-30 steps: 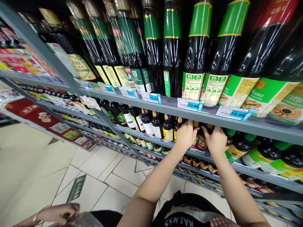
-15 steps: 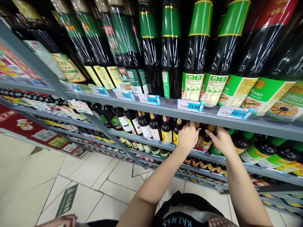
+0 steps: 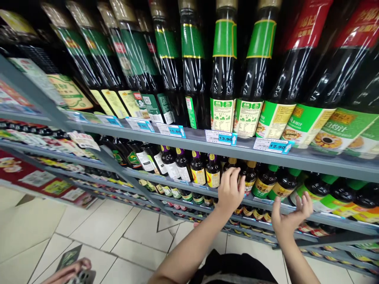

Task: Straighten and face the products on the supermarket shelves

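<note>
My left hand (image 3: 231, 190) is in front of the second shelf, its fingers loosely extended before a gold-capped sauce bottle (image 3: 231, 161); whether the fingertips touch it I cannot tell. Beside that one stands a second gold-capped bottle (image 3: 250, 173) with a red and yellow label. Lower and to the right, my right hand (image 3: 291, 215) is held in the air, palm up, with its fingers apart and nothing in it. Green-capped bottles (image 3: 264, 183) with gold and green labels stand behind and between the hands. Yellow-labelled bottles (image 3: 212, 172) line up left of my left hand.
Tall dark bottles (image 3: 223, 79) fill the upper shelf, whose edge (image 3: 189, 136) carries price tags (image 3: 221, 137) and juts out above my hands. Lower shelves hold more bottles. At the lower left, another person's hand (image 3: 75, 272) appears above the tiled floor (image 3: 127, 225).
Both hands have drawn back from the gold-capped bottles. My right hand has dropped, turned palm up and opened. The view has shifted right, and another person's hand has risen at the lower left.
</note>
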The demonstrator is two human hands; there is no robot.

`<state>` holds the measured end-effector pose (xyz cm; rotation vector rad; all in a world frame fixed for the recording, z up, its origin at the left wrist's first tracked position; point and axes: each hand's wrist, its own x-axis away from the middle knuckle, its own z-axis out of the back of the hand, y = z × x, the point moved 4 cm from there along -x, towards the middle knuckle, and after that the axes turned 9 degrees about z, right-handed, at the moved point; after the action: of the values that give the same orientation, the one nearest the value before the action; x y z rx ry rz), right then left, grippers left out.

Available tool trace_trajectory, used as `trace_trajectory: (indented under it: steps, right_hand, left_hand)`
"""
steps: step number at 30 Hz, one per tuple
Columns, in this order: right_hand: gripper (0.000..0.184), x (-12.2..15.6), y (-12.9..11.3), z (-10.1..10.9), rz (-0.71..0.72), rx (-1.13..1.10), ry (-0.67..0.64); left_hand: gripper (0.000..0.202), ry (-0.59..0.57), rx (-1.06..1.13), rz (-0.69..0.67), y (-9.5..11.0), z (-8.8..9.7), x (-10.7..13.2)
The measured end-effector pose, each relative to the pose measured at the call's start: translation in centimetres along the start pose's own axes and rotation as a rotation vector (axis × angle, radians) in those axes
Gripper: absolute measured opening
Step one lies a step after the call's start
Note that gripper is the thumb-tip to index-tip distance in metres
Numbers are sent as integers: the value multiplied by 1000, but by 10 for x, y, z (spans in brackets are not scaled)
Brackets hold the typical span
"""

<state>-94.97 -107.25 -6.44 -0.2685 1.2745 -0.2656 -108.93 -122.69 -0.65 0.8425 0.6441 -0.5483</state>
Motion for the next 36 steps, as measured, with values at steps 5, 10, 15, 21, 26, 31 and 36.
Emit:
trace_trajectory:
  steps: [5, 10, 15, 21, 26, 31, 36]
  right_hand:
    - [105, 22, 32, -29, 103, 96, -330]
    - [119, 23, 40, -42, 159, 100, -449]
    - [122, 25, 41, -40, 221, 101, -452]
    - [114, 20, 59, -28, 16, -50, -564]
    - [104, 15, 78, -23, -158, -171, -739]
    - [107, 13, 86, -22, -165, -163, -719]
    - [114, 19, 74, -8, -153, -265, -649]
  left_hand:
    - [61, -145, -99, 67, 26, -36, 8]
    - [71, -278, -200, 103, 28, -43, 1]
    - [76, -400, -219, 73, 28, -39, -3]
    - [70, -299, -196, 151, 39, -43, 7]
    - [56, -33, -123, 117, 58, -42, 28]
    - [47, 18, -53, 85, 63, -43, 41]
    - [36, 256, -93, 170, 16, -7, 21]
